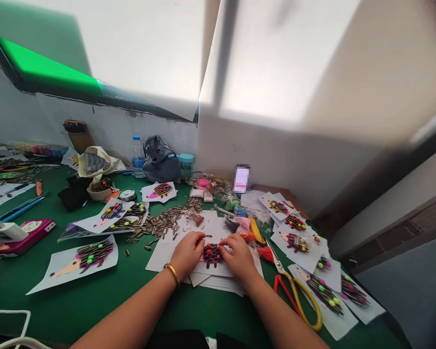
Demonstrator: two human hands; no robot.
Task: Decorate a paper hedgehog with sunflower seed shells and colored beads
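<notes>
A hedgehog picture [213, 254] of striped sunflower seeds with red balls lies on white paper [158, 261] between my hands. My left hand [186, 253] is at its left edge, fingers curled and pressed together; anything in them is too small to make out. At its right edge my right hand [240, 255] has thumb and fingers drawn together, with the fingertips touching the picture. Whether they pinch a seed or ball is hidden. Just beyond my hands lie a small brown clay lump [195, 217] and a heap of sunflower seeds [160, 222].
Yellow-handled scissors [305, 295] and red-handled ones lie right of my right arm. Finished hedgehog cards [296, 242] overlap at the right; another card [76, 261] lies left. Coloured clay packets [241, 223], a phone [241, 178], a water bottle [137, 160] and a grey bag [161, 167] stand behind.
</notes>
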